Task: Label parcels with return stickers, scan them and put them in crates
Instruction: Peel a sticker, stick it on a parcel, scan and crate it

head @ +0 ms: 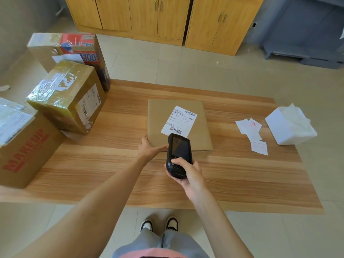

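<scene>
Two hands in view, both yours. Your right hand (188, 173) is wrapped around the lower end of a black handheld scanner (179, 155), thumb lying across its keypad, fingers curled behind the body. Scanner screen is dark; its top end points away from you.

Just beyond the scanner's top end: a flat brown parcel (178, 123) lying on the wooden table (242, 174). A white shipping label (179, 121) sits on the parcel's top face, tilted, with barcodes at its far and near edges. The near barcode lies right at the scanner's nose; the scanner overlaps the label's near corner in view. Whether the two touch, cannot tell.

Your left hand (149, 148) rests at the parcel's near left corner, fingers mostly straight and spread: thumb along the near edge toward the scanner, other fingers up the left edge. It touches the parcel without curling round it.

Well to the right of your right hand: a loose cluster of small white stickers (251, 133), some with red print, flat on the table. Just past them, a white box (286, 127) with white tissue or plastic bunched on top.

Far to the left of your left hand: three cardboard boxes. Nearest you, one printed MAKEUP box (28, 151); behind it a taped box (68, 97) bearing a label on its side; behind that a printed carton (74, 49) in red and blue.
</scene>
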A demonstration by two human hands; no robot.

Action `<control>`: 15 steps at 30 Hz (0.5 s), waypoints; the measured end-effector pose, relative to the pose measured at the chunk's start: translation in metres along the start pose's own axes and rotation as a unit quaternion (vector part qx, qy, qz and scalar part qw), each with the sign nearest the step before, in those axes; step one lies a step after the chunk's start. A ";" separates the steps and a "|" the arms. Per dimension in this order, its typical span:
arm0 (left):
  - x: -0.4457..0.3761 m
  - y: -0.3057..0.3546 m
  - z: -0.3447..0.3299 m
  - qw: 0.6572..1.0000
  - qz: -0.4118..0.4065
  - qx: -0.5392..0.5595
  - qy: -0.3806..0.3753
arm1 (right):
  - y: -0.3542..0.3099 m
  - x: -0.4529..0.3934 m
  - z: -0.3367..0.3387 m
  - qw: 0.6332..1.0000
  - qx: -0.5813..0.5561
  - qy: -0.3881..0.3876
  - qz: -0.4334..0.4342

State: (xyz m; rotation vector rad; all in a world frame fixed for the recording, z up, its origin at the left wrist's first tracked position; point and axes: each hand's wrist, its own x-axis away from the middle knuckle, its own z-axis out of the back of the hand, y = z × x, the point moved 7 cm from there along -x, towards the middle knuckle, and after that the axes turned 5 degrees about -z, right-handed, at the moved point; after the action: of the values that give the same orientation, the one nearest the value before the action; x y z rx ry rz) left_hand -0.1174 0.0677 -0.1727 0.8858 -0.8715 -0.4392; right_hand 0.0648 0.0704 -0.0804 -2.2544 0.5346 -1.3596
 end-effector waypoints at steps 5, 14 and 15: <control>0.000 -0.005 0.008 1.000 0.017 -0.014 0.001 | -0.047 -0.016 0.035 0.995 0.018 0.055 0.083; -0.001 -0.020 0.010 0.999 0.038 -0.031 -0.006 | -0.082 -0.057 0.160 0.960 0.074 0.247 0.106; -0.002 -0.019 0.010 0.999 0.038 -0.030 -0.009 | -0.079 -0.062 0.166 0.960 0.077 0.249 0.098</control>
State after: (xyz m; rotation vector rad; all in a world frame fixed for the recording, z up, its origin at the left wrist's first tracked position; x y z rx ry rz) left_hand -0.1259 0.0529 -0.1860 0.7931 -0.9007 -0.4059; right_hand 0.1937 0.1983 -0.1489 -1.6787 0.7634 -1.7962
